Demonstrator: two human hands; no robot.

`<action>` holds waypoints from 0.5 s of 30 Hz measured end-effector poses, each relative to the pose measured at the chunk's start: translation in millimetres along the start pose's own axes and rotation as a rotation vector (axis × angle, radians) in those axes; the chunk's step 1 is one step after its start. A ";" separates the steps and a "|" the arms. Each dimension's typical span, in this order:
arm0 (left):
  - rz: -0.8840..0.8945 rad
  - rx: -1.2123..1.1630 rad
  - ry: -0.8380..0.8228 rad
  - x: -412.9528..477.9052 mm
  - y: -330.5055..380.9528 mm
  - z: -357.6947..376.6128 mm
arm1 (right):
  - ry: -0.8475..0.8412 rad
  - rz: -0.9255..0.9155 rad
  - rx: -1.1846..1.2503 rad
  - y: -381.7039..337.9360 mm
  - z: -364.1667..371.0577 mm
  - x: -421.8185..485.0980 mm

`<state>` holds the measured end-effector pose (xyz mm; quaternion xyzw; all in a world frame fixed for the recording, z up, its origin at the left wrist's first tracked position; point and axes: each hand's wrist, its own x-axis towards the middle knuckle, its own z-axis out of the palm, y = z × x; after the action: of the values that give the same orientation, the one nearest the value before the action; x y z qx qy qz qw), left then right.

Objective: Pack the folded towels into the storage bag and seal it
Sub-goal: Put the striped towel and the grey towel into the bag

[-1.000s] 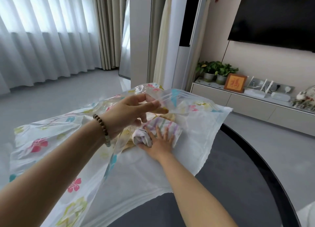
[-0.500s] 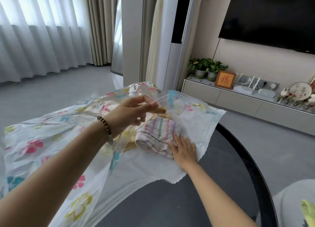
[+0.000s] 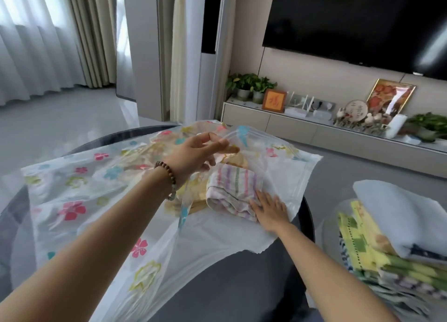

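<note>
The left hand is raised over the dark round surface, its fingers pinching the top layer of the flowered storage bag and holding the mouth apart. Just below those fingers a folded striped towel lies in the mouth on the bag's lower sheet. The right hand lies flat, fingers straight and released, tips touching the towel's near right edge. Just past the left fingers, deeper in the bag, a yellowish towel shows. Well right of the right fingers sits a stack of folded towels
</note>
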<state>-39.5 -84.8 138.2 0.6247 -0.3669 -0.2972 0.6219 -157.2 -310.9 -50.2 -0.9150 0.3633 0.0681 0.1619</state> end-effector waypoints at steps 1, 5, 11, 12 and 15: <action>0.001 -0.021 0.005 -0.9 -0.9 8.1 | -0.016 0.002 0.027 6.0 -6.0 -7.7; -0.016 -0.060 0.052 -0.9 -1.5 39.2 | -0.011 -0.059 0.183 22.9 -37.7 -43.4; 0.006 -0.071 0.066 9.9 3.1 82.3 | 0.044 -0.168 0.338 39.0 -107.7 -89.3; 0.004 -0.065 0.062 11.8 2.9 88.7 | 0.039 -0.173 0.359 44.7 -119.0 -97.0; -0.021 -0.039 0.061 17.0 -3.5 105.3 | 0.043 -0.200 0.394 66.0 -150.5 -124.7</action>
<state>-116.9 -158.0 130.9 0.6249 -0.3354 -0.2917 0.6419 -292.2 -327.8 105.0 -0.8983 0.2806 -0.0401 0.3357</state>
